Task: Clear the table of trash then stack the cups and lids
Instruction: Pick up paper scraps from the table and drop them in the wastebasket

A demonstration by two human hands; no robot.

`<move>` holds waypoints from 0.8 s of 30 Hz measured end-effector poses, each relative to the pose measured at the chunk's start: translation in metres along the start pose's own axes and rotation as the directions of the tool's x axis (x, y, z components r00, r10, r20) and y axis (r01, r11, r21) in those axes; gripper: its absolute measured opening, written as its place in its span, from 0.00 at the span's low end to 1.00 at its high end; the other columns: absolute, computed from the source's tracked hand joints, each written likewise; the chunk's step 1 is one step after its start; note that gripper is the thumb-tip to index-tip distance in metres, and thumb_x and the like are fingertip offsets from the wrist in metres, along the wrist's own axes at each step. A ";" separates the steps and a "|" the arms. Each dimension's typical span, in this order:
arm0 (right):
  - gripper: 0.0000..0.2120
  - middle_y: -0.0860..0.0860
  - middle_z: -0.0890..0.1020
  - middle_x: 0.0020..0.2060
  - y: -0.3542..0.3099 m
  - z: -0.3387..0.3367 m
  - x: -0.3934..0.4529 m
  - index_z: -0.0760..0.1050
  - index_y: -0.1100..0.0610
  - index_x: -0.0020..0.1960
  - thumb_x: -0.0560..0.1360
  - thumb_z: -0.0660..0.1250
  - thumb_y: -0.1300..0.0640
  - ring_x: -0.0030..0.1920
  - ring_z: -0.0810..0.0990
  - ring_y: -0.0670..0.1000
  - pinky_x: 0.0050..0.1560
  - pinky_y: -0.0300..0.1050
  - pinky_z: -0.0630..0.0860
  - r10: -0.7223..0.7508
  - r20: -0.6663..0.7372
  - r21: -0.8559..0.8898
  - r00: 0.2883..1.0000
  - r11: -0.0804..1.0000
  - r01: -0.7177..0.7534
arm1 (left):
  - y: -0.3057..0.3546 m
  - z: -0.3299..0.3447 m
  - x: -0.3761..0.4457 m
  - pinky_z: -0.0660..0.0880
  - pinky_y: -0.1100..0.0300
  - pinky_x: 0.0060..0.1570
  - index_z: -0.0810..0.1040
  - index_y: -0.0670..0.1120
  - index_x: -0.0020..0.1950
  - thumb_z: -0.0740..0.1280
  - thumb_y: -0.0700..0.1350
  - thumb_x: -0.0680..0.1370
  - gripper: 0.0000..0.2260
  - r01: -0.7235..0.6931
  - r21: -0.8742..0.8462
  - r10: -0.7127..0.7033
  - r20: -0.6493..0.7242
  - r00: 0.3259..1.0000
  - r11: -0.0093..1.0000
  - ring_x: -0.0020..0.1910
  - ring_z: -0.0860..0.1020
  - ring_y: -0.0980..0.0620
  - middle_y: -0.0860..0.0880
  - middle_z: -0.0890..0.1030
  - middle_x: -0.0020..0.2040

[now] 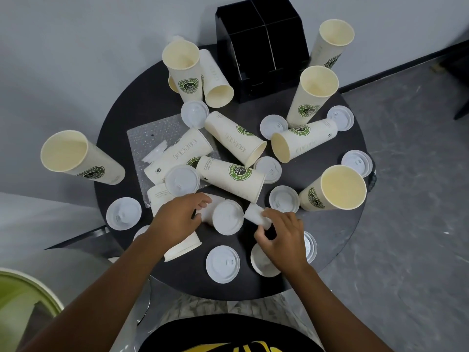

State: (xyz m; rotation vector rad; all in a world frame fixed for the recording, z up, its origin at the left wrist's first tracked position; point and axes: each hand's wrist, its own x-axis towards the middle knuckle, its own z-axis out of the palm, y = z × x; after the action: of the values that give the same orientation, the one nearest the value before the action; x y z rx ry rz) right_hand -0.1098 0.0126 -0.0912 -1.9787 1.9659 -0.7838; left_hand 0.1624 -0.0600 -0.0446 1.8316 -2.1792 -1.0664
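Observation:
Several cream paper cups with green logos stand or lie on the round black table (114,123); one lying cup (229,180) is just beyond my hands. White lids are scattered flat, such as one lid (222,264) near the front edge. My left hand (175,219) grips a sideways stack of lids (224,217) at the front centre. My right hand (281,237) pinches a smaller bunch of lids (255,214) right beside that stack, nearly touching it. Another lying cup (181,247) is partly hidden under my left wrist.
A sheet of bubble wrap (152,133) with a scrap of white plastic (154,153) lies under cups at the left. A black divided organizer box (261,47) stands at the back. A green-lined bin (22,298) sits at lower left beside the table.

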 end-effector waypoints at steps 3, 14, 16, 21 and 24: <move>0.11 0.49 0.85 0.48 0.002 -0.002 0.003 0.82 0.58 0.53 0.73 0.68 0.56 0.44 0.81 0.54 0.47 0.48 0.73 -0.023 -0.060 0.024 0.998 0.999 0.025 | 0.001 0.002 0.001 0.79 0.55 0.57 0.80 0.53 0.64 0.70 0.37 0.77 0.18 -0.006 -0.002 0.006 -0.009 1.000 1.000 0.57 0.80 0.57 0.58 0.83 0.57; 0.11 0.52 0.81 0.46 0.002 -0.014 0.019 0.80 0.60 0.53 0.74 0.68 0.55 0.47 0.78 0.52 0.50 0.47 0.76 0.059 -0.054 0.155 0.997 0.987 -0.050 | 0.006 0.010 0.011 0.76 0.53 0.62 0.76 0.51 0.71 0.75 0.39 0.74 0.25 -0.048 0.047 0.047 0.008 0.999 0.998 0.67 0.75 0.51 0.53 0.77 0.68; 0.09 0.51 0.81 0.46 -0.003 -0.019 0.019 0.79 0.59 0.51 0.73 0.70 0.56 0.47 0.77 0.51 0.50 0.43 0.74 0.075 -0.055 0.189 0.996 0.980 -0.064 | 0.006 0.012 0.014 0.76 0.52 0.63 0.75 0.51 0.72 0.75 0.39 0.74 0.27 -0.048 0.054 0.047 0.024 0.999 0.997 0.68 0.74 0.51 0.53 0.76 0.69; 0.09 0.48 0.80 0.46 -0.015 -0.032 0.021 0.78 0.56 0.51 0.72 0.72 0.58 0.47 0.75 0.47 0.49 0.35 0.71 0.098 -0.066 0.246 0.993 0.966 -0.079 | 0.007 0.019 0.023 0.75 0.51 0.63 0.76 0.50 0.72 0.77 0.39 0.72 0.28 -0.064 0.076 0.062 0.022 0.998 0.995 0.68 0.74 0.49 0.51 0.76 0.68; 0.09 0.47 0.79 0.46 -0.023 -0.038 0.021 0.78 0.57 0.50 0.71 0.73 0.58 0.46 0.74 0.45 0.48 0.30 0.69 0.089 -0.067 0.268 0.994 0.961 -0.068 | 0.004 0.023 0.027 0.75 0.47 0.64 0.79 0.50 0.69 0.79 0.41 0.70 0.28 -0.107 0.080 0.106 0.009 0.994 0.991 0.65 0.76 0.46 0.49 0.78 0.66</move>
State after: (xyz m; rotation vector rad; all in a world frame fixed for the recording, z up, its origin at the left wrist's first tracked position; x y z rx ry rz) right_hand -0.1115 0.0009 -0.0432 -1.7295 1.8551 -1.0581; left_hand 0.1401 -0.0742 -0.0693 1.7227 -2.3258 -0.9758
